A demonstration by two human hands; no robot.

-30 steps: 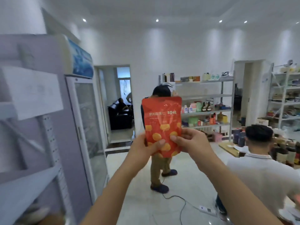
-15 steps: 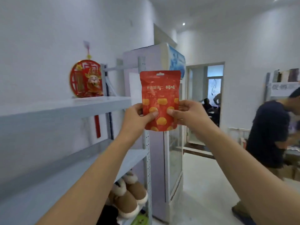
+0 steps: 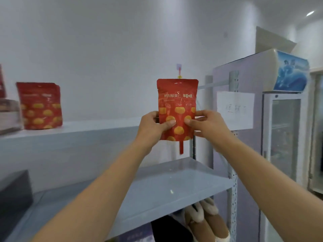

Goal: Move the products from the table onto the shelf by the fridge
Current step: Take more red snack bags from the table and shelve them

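Before the upper shelf's (image 3: pixel 97 127) right end, a red snack pouch (image 3: pixel 177 102) is held upright, pinched low on each side by the left hand (image 3: pixel 153 126) and the right hand (image 3: pixel 208 124). Bare board runs left to matching pouches (image 3: pixel 40 105); the fridge (image 3: pixel 286 137) stands just to the right.

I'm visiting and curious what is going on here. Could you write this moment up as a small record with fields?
Held item: red snack pouch, upright, not yet set down
Left hand: grips the pouch's lower left edge
Right hand: grips its lower right edge
Upper shelf: matching red pouch stands at its left
Fridge: glass door, right of the shelving
Bottom shelf: fur-lined boots
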